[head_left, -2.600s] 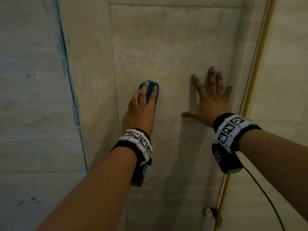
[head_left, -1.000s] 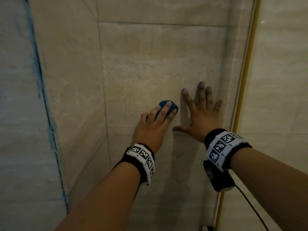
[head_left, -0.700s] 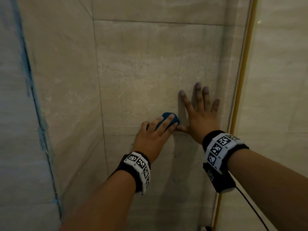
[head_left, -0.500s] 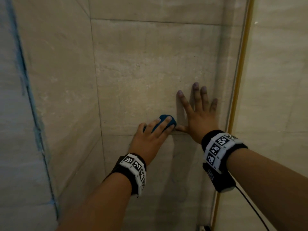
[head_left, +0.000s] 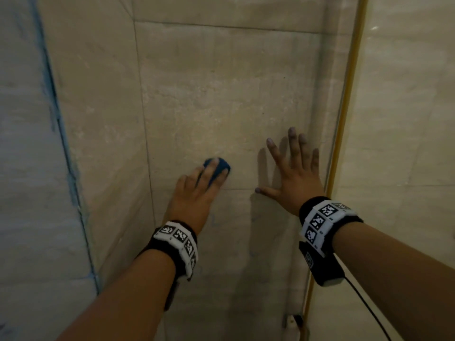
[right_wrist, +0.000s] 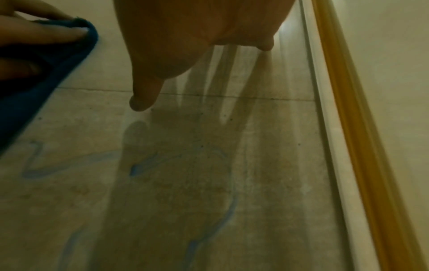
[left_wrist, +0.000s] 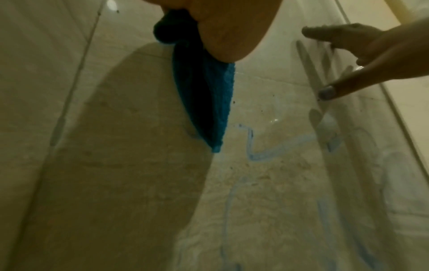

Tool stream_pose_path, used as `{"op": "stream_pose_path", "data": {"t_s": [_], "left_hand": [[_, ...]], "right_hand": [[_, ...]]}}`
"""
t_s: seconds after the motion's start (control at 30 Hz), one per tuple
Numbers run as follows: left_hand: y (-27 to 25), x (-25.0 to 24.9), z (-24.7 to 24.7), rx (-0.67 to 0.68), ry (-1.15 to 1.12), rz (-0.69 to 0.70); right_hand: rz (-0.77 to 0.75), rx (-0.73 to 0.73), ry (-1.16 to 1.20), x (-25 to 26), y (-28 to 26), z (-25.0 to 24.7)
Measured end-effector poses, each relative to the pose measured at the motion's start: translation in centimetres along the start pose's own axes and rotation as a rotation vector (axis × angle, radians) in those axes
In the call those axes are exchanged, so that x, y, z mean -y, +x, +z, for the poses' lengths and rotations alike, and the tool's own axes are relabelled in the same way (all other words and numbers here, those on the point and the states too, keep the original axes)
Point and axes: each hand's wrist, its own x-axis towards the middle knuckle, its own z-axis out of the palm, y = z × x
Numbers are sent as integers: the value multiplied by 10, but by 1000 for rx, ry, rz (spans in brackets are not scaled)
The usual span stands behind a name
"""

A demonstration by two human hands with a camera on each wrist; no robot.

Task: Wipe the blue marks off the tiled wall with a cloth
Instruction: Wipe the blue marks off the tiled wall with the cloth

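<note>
Left hand: the left hand (head_left: 194, 193) presses the blue cloth (head_left: 218, 167) flat against the tiled wall (head_left: 221, 94), fingers laid straight over it (a loose tail hangs below the palm in the left wrist view).
Right hand: the right hand (head_left: 294, 178) lies spread and empty on the wall, to the right of the cloth.
Blue marks: faint blue marks (left_wrist: 264, 148) run on the tile below both hands.
Right edge: a yellow strip (head_left: 344, 143) runs up the wall beside the right hand.

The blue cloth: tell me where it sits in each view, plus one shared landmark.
Head: blue cloth centre, under the left hand.
Left wrist: top centre, hanging below the palm.
Right wrist: upper left corner.
Shared landmark: the right hand's thumb.
</note>
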Motion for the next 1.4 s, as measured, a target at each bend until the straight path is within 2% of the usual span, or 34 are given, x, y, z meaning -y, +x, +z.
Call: {"op": "stream_pose_path", "data": {"t_s": [0.07,0.13,0.3,0.6,0.87,0.93,1.07,1.2,1.4], "left_hand": [[5,1,-4,-8,-14,-146],[5,-1,-4,-2,-19,-204],[-6,-10,-2,65,23,-138],[-19,-26,8,26,26,25],[3,-26,0,67,47,-141],[2,-28,2,48,-6,-107],[-9,-28,13,34,-34,61],[-8,-23,10,38,-56,113],[5,-28,4,0,-131,-107]], "right_hand": [[13,55,-9,4,-8,5],[21,89,-14,8,-10,9],[55,91,0,15,-5,18],[45,80,16,13,-6,21],[40,88,28,13,-5,20],[44,89,17,13,-5,21],[43,77,7,13,-5,21],[36,78,7,12,-5,22],[31,58,22,12,-4,24]]}}
